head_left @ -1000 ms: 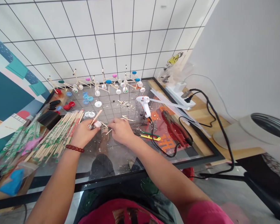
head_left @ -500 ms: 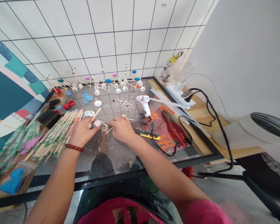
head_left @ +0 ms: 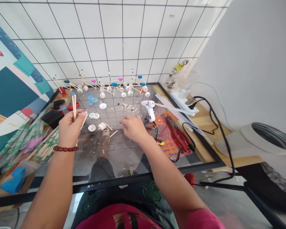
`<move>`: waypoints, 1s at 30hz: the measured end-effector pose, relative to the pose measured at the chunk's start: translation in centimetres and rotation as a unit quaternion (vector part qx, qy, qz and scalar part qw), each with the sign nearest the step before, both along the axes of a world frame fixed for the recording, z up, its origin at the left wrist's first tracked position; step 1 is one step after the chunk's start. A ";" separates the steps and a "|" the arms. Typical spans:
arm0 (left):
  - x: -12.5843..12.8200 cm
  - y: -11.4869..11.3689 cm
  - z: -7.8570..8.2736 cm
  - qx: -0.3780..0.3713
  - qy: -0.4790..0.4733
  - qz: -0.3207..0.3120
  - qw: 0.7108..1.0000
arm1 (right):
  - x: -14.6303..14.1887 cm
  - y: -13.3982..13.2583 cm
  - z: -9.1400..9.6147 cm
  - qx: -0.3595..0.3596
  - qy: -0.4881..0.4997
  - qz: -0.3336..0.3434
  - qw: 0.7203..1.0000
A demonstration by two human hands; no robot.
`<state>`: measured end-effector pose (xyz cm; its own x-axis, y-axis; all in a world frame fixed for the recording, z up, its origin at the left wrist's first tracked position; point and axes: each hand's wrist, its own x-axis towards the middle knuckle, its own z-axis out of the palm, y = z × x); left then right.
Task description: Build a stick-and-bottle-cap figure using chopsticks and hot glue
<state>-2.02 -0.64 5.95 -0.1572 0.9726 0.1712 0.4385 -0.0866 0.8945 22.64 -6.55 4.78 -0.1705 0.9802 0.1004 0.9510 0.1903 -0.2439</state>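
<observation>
My left hand point(head_left: 70, 128), with a bead bracelet on its wrist, is closed around wooden chopsticks point(head_left: 74, 106) that stick up past the fingers. It is raised by the bundle of paper-wrapped chopsticks point(head_left: 46, 143). My right hand point(head_left: 134, 128) is over the glass tabletop with its fingers loosely bent, and nothing shows in them. Between the hands lie a white bottle cap point(head_left: 91, 128), a pale cap-like piece point(head_left: 101, 126) with a short stick point(head_left: 108, 127) against it, and a loose cut stick point(head_left: 113, 133).
A white glue gun point(head_left: 149, 109) rests right of centre, its cord trailing past red-handled pliers point(head_left: 178, 133). Stick-and-cap models point(head_left: 114, 85) line the tiled wall. Blue caps point(head_left: 92, 100) sit at left. Clear glue sticks point(head_left: 176, 108) and a power strip point(head_left: 184, 103) are at right.
My left hand has moved left and up, leaving the caps on the table and now holding chopsticks upright. My right hand has drawn away from the cut stick, which lies on the glass.
</observation>
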 end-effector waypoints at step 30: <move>-2.5 -3.1 0.8 -0.120 -0.311 -0.045 0.942 | -0.8 -0.2 -0.1 -0.032 -0.046 0.020 0.998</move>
<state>-4.54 -3.72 6.74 -0.0696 0.9858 -0.1526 -0.1753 0.1385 0.9747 21.82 -6.72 4.65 -0.2160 0.9762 0.0194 0.9615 0.2161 -0.1698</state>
